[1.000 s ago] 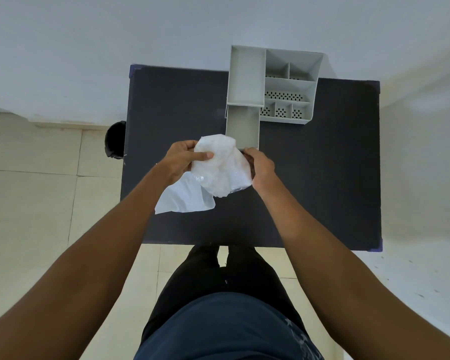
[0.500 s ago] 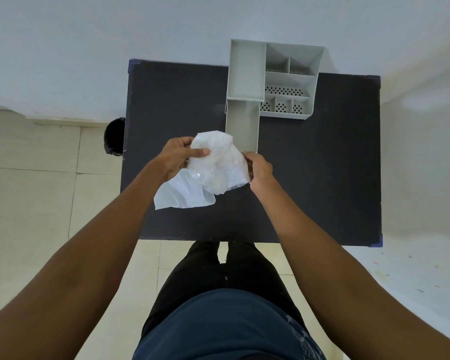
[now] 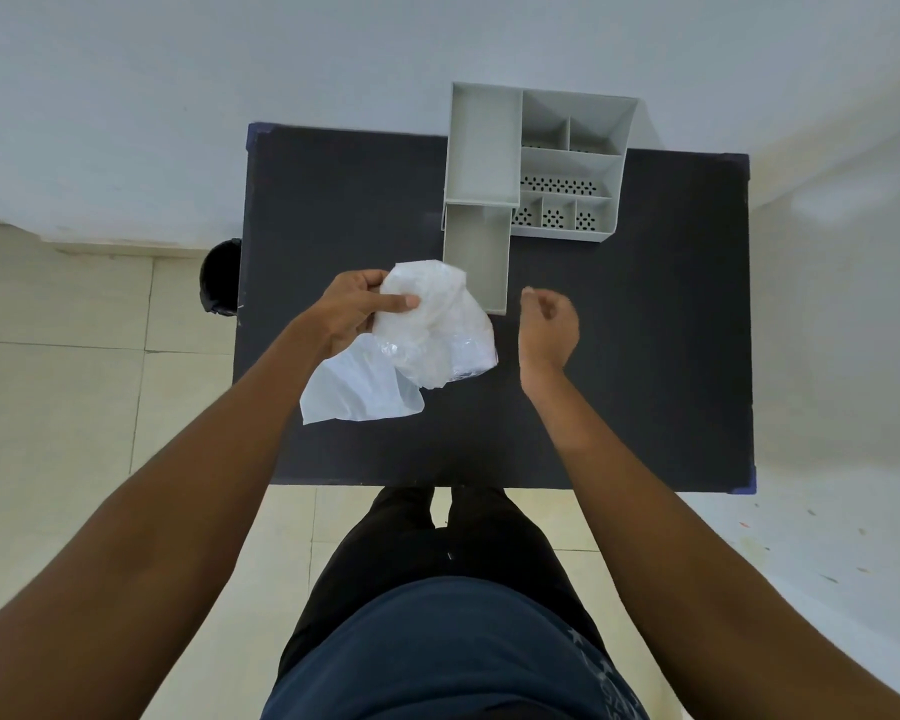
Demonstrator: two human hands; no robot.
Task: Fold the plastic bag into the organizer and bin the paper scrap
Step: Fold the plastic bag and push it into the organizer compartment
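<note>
The plastic bag (image 3: pixel 427 335) hangs crumpled above the dark table (image 3: pixel 645 356), just in front of the grey organizer (image 3: pixel 536 163) — pinched at its top between the left hand (image 3: pixel 357 309)'s thumb and fingers. The right hand (image 3: pixel 549 324) (blurred) is beside it, off the bag, fingers loosely curled on nothing. A black bin (image 3: pixel 220 277) stands left of the table.

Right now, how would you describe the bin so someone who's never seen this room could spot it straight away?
Find the dark rectangular table in the middle of the pale tiled floor. At its left edge, about level with the grey plastic organizer, a round black bin stands on the floor, half hidden by the table. It is the only dark, round thing off the table.
</note>
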